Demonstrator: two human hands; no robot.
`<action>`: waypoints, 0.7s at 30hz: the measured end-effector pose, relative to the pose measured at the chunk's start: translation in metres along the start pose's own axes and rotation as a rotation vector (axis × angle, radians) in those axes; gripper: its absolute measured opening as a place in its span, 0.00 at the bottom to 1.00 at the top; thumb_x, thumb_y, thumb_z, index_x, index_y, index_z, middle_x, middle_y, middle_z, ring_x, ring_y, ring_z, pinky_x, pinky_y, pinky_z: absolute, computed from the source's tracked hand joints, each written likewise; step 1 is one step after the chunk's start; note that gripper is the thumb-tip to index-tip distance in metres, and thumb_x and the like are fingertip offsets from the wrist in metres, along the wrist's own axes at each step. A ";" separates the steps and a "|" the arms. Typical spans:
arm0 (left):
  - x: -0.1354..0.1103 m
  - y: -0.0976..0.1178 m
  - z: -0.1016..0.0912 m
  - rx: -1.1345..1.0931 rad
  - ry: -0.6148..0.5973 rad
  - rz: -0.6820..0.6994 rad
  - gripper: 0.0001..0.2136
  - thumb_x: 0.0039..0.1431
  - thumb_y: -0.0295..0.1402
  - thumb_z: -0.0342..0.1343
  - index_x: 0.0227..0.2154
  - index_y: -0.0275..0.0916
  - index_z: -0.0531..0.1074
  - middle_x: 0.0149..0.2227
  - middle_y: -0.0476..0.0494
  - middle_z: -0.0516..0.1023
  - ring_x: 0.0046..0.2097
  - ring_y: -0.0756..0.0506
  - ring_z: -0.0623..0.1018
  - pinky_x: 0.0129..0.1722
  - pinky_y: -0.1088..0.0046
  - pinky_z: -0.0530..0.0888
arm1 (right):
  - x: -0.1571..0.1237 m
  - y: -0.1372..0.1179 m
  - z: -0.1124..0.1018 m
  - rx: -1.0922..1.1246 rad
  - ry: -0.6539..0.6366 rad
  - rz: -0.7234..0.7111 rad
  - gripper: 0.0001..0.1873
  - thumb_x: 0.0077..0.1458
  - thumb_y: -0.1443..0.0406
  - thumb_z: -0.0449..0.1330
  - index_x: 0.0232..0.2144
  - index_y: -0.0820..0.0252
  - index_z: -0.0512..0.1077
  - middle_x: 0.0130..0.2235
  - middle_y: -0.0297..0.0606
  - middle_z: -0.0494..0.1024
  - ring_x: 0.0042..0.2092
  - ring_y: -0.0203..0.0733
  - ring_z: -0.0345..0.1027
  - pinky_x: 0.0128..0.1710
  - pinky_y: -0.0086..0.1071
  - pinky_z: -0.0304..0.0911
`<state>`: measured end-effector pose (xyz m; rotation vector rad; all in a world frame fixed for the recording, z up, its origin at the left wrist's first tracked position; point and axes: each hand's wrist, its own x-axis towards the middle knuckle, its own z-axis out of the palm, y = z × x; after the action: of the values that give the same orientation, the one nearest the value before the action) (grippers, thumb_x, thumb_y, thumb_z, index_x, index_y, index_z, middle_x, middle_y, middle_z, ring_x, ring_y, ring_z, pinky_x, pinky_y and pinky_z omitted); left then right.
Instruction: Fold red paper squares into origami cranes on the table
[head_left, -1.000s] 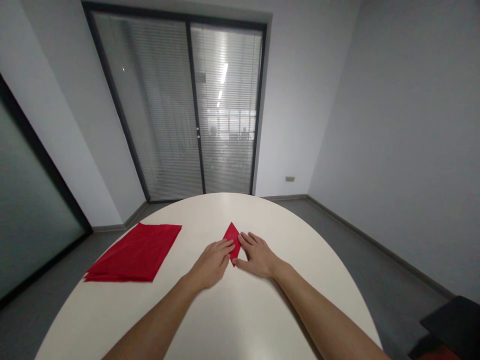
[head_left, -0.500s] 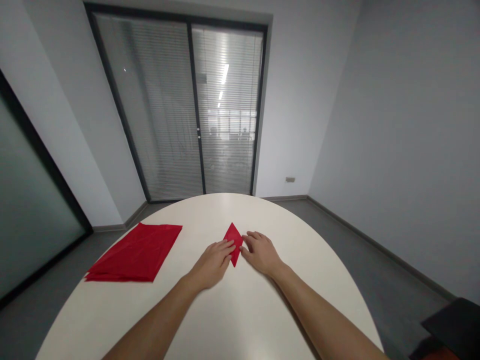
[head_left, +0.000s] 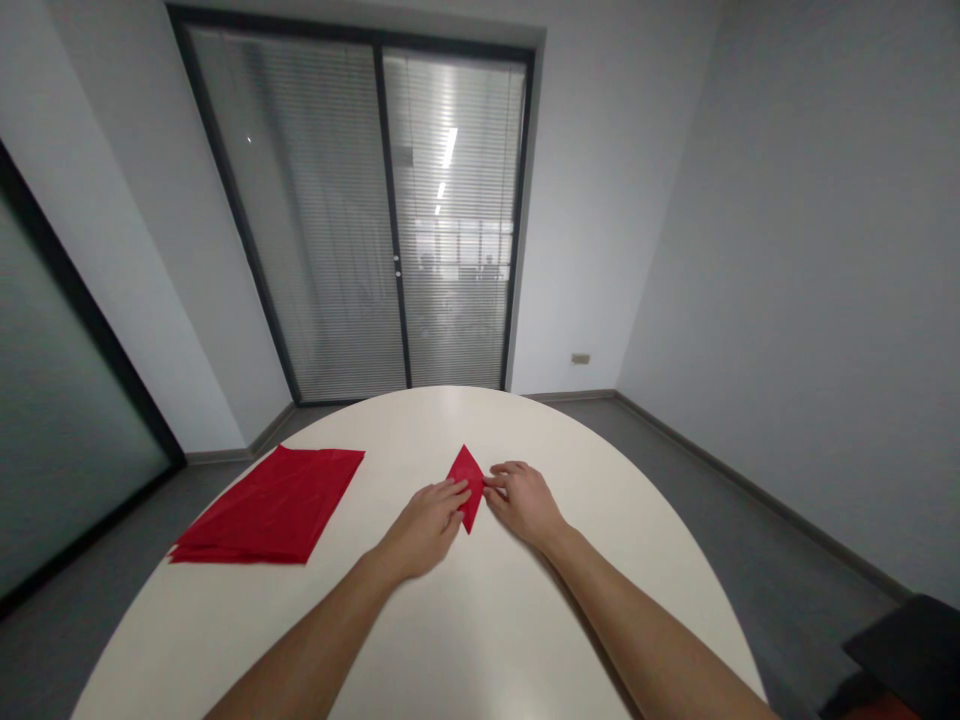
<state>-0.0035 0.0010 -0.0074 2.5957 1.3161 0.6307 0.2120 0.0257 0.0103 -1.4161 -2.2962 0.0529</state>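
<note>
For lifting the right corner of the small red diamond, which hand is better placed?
Probably the right hand: it is at that corner of the red diamond, bent as if to pinch. The left hand rests over the diamond's left side, so it seems better for steadying.

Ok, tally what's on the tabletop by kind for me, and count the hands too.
Small red diamond-shaped piece: 1
Pile of larger red sheets: 1 (sheets within it can't be counted from here)
Hands, meaning left hand and right hand: 2
Total: 4, taking the pile as one
</note>
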 end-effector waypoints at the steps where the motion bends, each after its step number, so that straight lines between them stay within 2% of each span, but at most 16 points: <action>1: 0.000 0.000 0.000 -0.004 0.003 0.003 0.20 0.69 0.32 0.45 0.60 0.39 0.70 0.64 0.40 0.70 0.66 0.39 0.68 0.66 0.52 0.64 | 0.000 0.000 -0.001 -0.004 -0.002 -0.001 0.17 0.64 0.61 0.54 0.44 0.54 0.82 0.51 0.41 0.80 0.53 0.46 0.69 0.57 0.37 0.58; 5: -0.002 -0.004 0.005 -0.006 0.029 0.003 0.19 0.68 0.33 0.48 0.59 0.40 0.70 0.64 0.39 0.69 0.66 0.38 0.66 0.66 0.51 0.63 | -0.001 -0.003 -0.005 0.015 -0.027 -0.032 0.14 0.62 0.60 0.56 0.38 0.55 0.83 0.52 0.40 0.79 0.55 0.47 0.68 0.59 0.38 0.57; 8: -0.003 -0.008 0.010 0.006 0.053 -0.023 0.21 0.66 0.34 0.51 0.61 0.38 0.68 0.66 0.36 0.66 0.68 0.36 0.63 0.67 0.49 0.62 | 0.000 -0.005 -0.006 0.053 -0.029 -0.041 0.12 0.60 0.62 0.58 0.37 0.55 0.81 0.52 0.40 0.79 0.56 0.47 0.68 0.60 0.39 0.55; 11: -0.003 -0.010 0.013 -0.011 0.079 -0.021 0.24 0.65 0.34 0.53 0.63 0.38 0.65 0.66 0.35 0.66 0.68 0.36 0.63 0.67 0.48 0.62 | -0.001 -0.006 -0.003 0.123 -0.019 -0.027 0.12 0.58 0.62 0.59 0.43 0.57 0.78 0.50 0.41 0.80 0.54 0.47 0.69 0.59 0.39 0.57; 16: -0.004 -0.009 0.011 -0.042 0.106 0.008 0.26 0.64 0.35 0.54 0.64 0.40 0.62 0.65 0.35 0.67 0.66 0.36 0.66 0.66 0.50 0.64 | -0.002 -0.009 0.001 0.225 0.008 -0.042 0.26 0.58 0.63 0.60 0.58 0.64 0.67 0.52 0.47 0.78 0.52 0.48 0.70 0.56 0.37 0.60; 21: -0.003 -0.008 0.010 -0.057 0.130 0.026 0.26 0.63 0.35 0.55 0.63 0.40 0.61 0.63 0.35 0.68 0.64 0.36 0.67 0.65 0.50 0.64 | -0.003 -0.014 -0.004 0.209 -0.008 -0.030 0.30 0.59 0.59 0.60 0.61 0.62 0.64 0.49 0.45 0.79 0.50 0.50 0.70 0.53 0.39 0.60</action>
<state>-0.0066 0.0035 -0.0200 2.5686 1.2819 0.8410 0.2029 0.0162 0.0165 -1.2775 -2.2434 0.2822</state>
